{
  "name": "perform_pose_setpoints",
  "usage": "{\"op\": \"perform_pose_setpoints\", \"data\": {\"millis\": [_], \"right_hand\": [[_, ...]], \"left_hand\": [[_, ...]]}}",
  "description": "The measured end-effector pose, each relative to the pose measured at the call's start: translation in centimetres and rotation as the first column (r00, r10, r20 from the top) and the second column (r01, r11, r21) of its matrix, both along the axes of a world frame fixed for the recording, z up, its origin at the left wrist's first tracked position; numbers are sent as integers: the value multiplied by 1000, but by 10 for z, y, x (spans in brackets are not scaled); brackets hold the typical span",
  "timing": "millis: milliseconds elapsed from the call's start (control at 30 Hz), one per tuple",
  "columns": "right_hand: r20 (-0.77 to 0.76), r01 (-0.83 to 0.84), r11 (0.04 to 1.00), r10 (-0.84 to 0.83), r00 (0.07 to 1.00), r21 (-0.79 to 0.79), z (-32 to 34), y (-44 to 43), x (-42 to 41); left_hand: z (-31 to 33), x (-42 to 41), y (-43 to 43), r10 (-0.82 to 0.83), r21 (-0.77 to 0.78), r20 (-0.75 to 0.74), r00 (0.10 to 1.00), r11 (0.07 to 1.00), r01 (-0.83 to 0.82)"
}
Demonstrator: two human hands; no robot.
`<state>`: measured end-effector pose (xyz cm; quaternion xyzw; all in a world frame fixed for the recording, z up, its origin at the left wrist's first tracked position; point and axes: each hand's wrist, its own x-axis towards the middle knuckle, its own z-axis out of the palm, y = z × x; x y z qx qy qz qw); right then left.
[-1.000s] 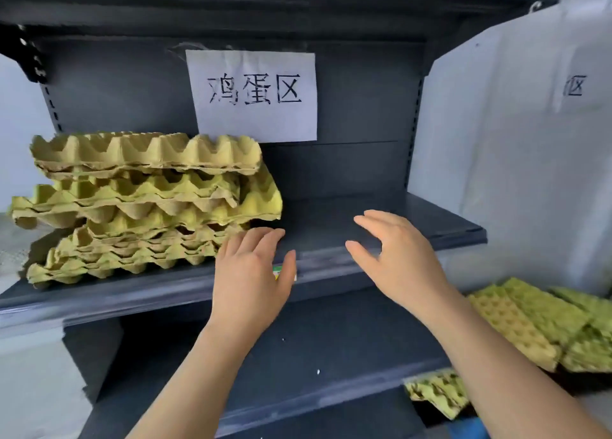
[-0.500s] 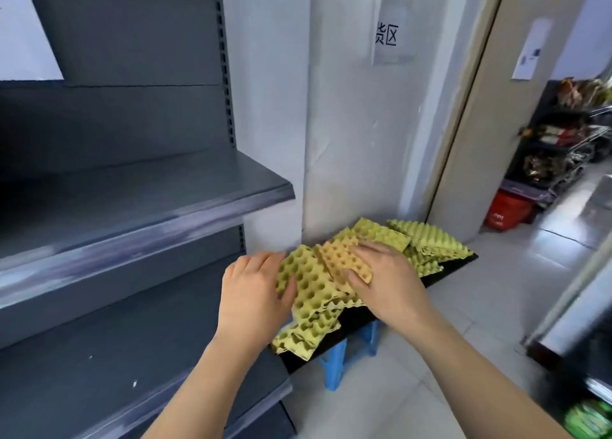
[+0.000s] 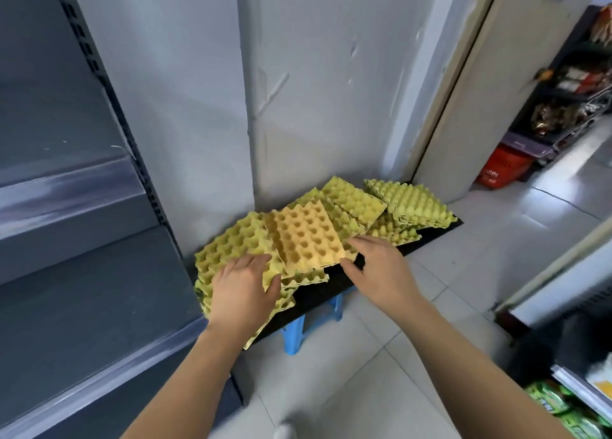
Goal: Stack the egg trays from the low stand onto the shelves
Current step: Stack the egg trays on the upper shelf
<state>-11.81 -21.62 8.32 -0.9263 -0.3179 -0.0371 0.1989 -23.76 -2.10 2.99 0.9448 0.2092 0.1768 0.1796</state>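
The grey shelves [image 3: 82, 190] stood at nine o'clock of the low stand [image 3: 334, 286], a dark board on a blue stool [image 3: 293, 334] set against the wall [image 3: 314, 91]. The egg trays [image 3: 410, 200] lay scattered along the board in loose, overlapping heaps, the line of them running from seven o'clock near the person out toward two o'clock. An orange-toned top tray [image 3: 308, 236] sat cups-up in the nearer heap, skewed so that one corner pointed back at five o'clock. A greener tray [image 3: 228, 243] lay partly under it at its eight o'clock.

The left hand [image 3: 245, 289] lay flat on the greener tray with its fingers straight and together, and its thumb reached toward the top tray's near edge. The right hand [image 3: 377, 269] was spread at the top tray's five o'clock corner, fingertips touching the right edge and thumb apart just below the corner; no closed pinch showed.

The top tray lay at twelve o'clock between the two hands, the right nearer its free corner and the left nearer the shelves. A lift would likely have called for both hands on opposite edges, then a swing toward nine o'clock
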Motion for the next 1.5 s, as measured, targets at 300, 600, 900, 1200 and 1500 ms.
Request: {"op": "perform_pose_setpoints", "data": {"millis": [300,600,900,1200,1500], "right_hand": [[-179,-61,997,52,982,-47,-63,60,110],[-446,-253,964,193,874,-79,-152,138,166],[-631,-349,930,206,748,-110,-246,203,197],[-754,-172,980,184,630,96,-278,225,201],[-697,-174,975,220,682,137,-237,192,236]], "left_hand": [[-63,80,52,191,-208,-228,955,948,-239],[-133,113,91,341,-391,-458,821,752,-531],[-232,122,106,419,-502,-565,711,509,-699],[-263,120,104,570,-694,-439,694,275,-665],[-202,149,83,594,-669,-261,761,457,-586]]}}
